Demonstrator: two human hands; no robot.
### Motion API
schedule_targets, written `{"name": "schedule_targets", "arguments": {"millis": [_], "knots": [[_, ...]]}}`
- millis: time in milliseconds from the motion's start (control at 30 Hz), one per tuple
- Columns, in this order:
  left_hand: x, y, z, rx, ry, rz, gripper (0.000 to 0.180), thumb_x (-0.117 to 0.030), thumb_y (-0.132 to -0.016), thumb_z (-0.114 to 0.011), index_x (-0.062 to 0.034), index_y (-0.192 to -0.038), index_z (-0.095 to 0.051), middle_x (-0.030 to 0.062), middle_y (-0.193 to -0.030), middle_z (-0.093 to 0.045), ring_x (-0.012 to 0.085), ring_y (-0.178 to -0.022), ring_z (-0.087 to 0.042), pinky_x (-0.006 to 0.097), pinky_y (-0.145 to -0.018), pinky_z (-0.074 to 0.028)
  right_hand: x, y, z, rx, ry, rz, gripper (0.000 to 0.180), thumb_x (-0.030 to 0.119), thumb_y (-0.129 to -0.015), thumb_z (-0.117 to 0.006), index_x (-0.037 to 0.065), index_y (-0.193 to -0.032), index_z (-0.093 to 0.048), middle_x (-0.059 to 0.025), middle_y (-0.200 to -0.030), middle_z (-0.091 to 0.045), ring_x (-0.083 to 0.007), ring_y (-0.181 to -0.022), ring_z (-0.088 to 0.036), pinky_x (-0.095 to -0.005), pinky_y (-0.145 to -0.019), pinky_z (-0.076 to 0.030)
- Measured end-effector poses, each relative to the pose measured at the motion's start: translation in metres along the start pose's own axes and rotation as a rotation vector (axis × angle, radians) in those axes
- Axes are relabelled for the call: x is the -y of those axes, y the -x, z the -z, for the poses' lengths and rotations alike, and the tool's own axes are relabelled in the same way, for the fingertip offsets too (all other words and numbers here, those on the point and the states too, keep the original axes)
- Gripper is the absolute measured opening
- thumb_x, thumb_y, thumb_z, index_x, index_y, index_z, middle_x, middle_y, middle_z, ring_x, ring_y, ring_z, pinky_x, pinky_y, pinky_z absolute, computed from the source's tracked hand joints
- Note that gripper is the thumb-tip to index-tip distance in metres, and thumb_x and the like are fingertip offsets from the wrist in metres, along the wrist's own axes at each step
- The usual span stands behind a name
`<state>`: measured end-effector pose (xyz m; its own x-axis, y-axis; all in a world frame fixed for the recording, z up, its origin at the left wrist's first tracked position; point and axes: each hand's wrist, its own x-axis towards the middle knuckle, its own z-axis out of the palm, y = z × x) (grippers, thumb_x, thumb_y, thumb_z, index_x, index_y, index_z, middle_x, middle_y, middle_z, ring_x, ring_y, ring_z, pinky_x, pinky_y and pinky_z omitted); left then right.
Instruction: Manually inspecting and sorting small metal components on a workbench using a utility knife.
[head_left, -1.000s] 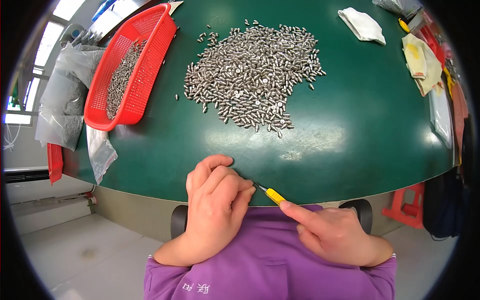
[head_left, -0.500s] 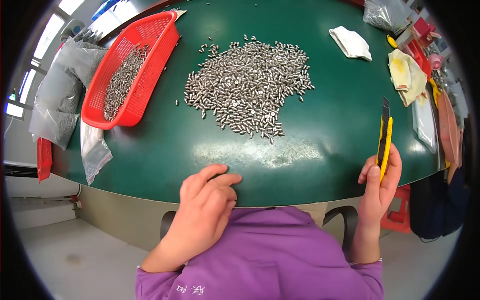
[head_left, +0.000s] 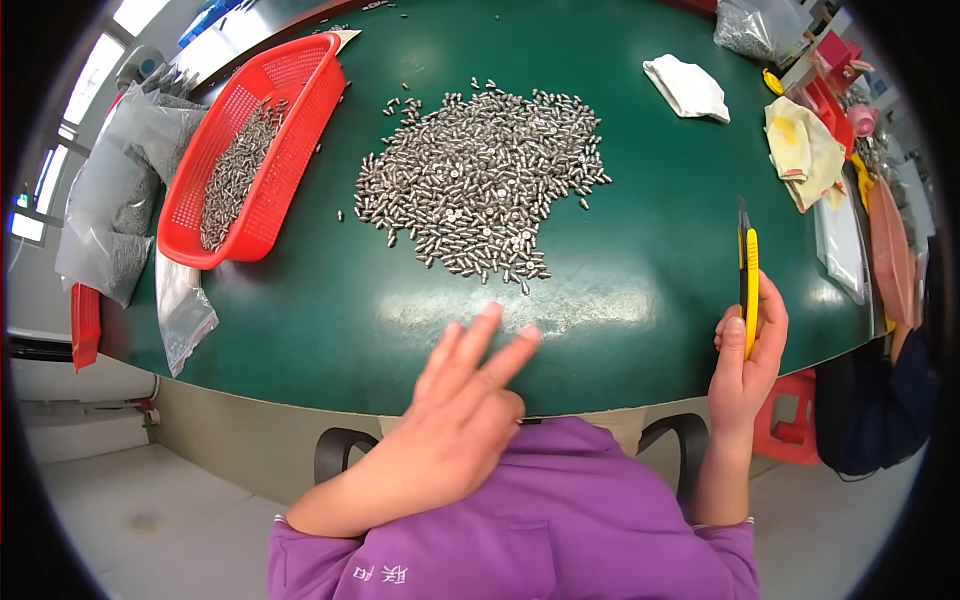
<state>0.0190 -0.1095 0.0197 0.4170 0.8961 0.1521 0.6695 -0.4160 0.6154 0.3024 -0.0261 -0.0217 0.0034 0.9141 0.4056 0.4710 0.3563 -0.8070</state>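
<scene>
A yellow and black utility knife stands upright in my right hand, its dark blade pointing away from me. My fingers and thumb are wrapped round its lower end. Over the near edge of the green table, my left hand is open, palm down, with fingers stretched toward a pile of small metal pins. Its fingertips lie just short of the pile's near side and touch none of the pins. The pins are silvery, short and pointed, heaped in the middle of the table.
At the left a red plastic basket holds more pins, beside clear bags of small parts. A white cloth and yellowish cloths lie at the right. A red stool and a person in dark clothes are beyond the table's right edge.
My left hand has moved right and forward, and its fingers have straightened out. My right hand still grips the utility knife, now turned slightly. The whole view has shifted a little.
</scene>
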Motion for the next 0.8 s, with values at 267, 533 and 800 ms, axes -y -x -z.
{"name": "schedule_targets", "arguments": {"millis": [267,533,800], "knots": [[-0.002,-0.011,-0.007,0.076,0.032,-0.056,0.019,0.002,-0.080,-0.061,-0.0043,-0.093,-0.049,0.0194,-0.142,-0.044,0.0464,-0.139,-0.025,0.062,-0.112,-0.016,-0.002,0.002,0.000,-0.005,0.033,0.057,0.040,0.009,-0.097,-0.046,-0.002,-0.135,-0.040,-0.0037,-0.086,-0.050,-0.0073,-0.071,-0.046,-0.0204,-0.063,-0.040],[0.011,-0.021,0.015,-0.176,0.577,-0.164,0.019,0.009,-0.080,-0.057,-0.0032,-0.094,-0.053,0.0121,-0.098,-0.063,0.0316,-0.104,-0.060,0.043,-0.092,-0.047,-0.002,-0.022,0.013,0.009,0.403,0.206,0.039,0.003,-0.095,-0.045,-0.003,-0.133,-0.043,-0.0109,-0.102,-0.057,-0.0183,-0.085,-0.056,-0.0328,-0.076,-0.045],[0.044,-0.058,0.075,-0.346,1.081,0.309,0.004,-0.005,-0.093,-0.053,-0.0045,-0.093,-0.049,0.0081,-0.096,-0.060,0.0115,-0.085,-0.057,0.025,-0.076,-0.047,0.025,-0.057,0.005,0.059,0.776,0.387,0.034,0.001,-0.077,-0.066,0.006,-0.111,-0.063,-0.0101,-0.104,-0.056,-0.0309,-0.097,-0.055,-0.0416,-0.082,-0.045]]}}
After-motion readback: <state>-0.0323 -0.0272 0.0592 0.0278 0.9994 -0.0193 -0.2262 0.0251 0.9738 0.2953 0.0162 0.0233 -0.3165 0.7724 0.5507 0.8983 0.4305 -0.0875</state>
